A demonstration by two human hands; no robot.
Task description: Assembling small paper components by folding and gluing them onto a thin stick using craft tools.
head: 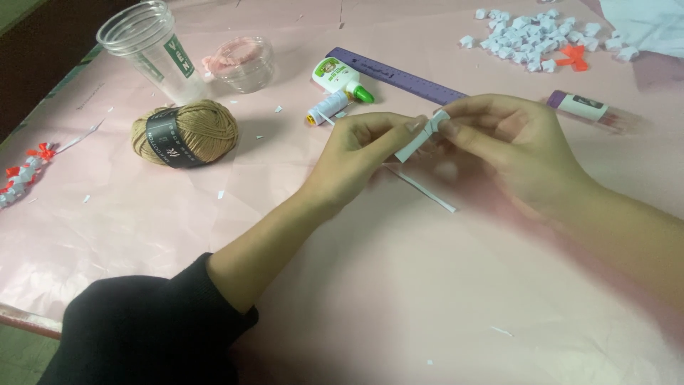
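Observation:
Over a pink paper-covered table (427,299), my left hand (360,153) and my right hand (513,150) meet and pinch a small folded white paper strip (422,137) between their fingertips. The left thumb and forefinger grip the strip's lower end; the right fingers hold its upper knotted part. A thin white paper strip (426,191) lies on the table just below the hands. My left forearm wears a black sleeve (142,328).
A ball of tan yarn (185,132), two clear plastic cups (153,46), a glue bottle (340,77), a thread spool (326,107), a purple ruler (399,75) and a glue stick (581,105) lie behind. Several small white paper stars (541,36) are piled far right.

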